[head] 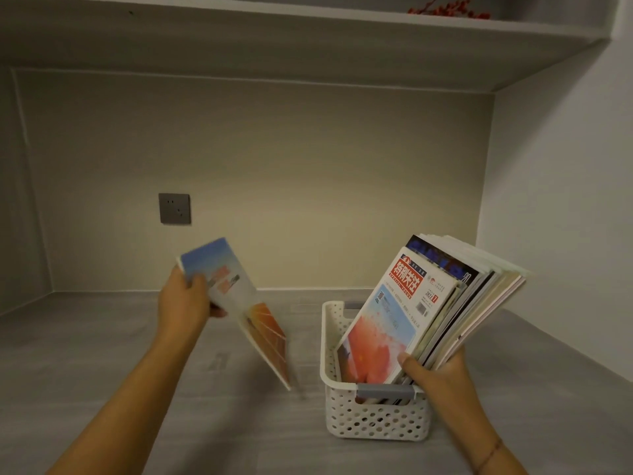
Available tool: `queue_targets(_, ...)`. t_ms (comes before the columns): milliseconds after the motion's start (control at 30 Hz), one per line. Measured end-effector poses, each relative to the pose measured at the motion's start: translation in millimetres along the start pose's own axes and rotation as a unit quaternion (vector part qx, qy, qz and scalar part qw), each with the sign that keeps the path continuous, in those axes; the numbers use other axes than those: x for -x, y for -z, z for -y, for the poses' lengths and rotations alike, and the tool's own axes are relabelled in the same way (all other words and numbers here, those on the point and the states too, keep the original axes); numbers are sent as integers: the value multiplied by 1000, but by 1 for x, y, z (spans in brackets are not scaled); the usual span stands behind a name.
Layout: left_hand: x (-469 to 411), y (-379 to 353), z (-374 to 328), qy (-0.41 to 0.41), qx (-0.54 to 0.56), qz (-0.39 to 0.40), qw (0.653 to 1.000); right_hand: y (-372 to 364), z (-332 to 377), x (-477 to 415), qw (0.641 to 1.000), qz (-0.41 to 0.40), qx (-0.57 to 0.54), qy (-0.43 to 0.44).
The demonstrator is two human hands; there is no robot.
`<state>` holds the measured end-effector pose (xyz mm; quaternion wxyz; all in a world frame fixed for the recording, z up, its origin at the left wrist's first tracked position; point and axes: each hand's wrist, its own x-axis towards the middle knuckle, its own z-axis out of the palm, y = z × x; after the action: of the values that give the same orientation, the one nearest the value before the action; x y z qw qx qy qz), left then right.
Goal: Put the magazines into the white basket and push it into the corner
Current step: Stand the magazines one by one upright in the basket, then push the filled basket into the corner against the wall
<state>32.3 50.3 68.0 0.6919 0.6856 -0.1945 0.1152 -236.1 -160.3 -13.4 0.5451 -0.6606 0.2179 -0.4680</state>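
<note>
A white perforated basket (373, 419) with a grey handle stands on the grey desk, right of centre. A stack of several magazines (431, 303) stands in it and leans to the right; the front cover has a red title block. My right hand (435, 375) grips the stack's lower edge at the basket's near right rim. My left hand (185, 299) holds one more magazine (246, 306), with a blue and orange cover, by its top corner. It hangs tilted above the desk, left of the basket and apart from it.
The grey desk (137, 371) meets a beige back wall and a white side wall; the right-hand corner lies behind the basket. A dark wall socket (174, 208) sits on the back wall. A shelf (308, 36) overhangs above, with red berries (448, 10) on it.
</note>
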Motion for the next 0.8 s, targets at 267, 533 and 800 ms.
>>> queue_targets(267,38,-56,-109,-209,-15,-8,978,-1,2,0,1000,0,-10,1)
queue_targets(533,91,-123,-98,-261,-106,79,956,0,2,1,999,1,2,35)
queue_targets(800,133,-136,-43,-207,-116,331,913,1,-1,-1,999,-1,-10,45)
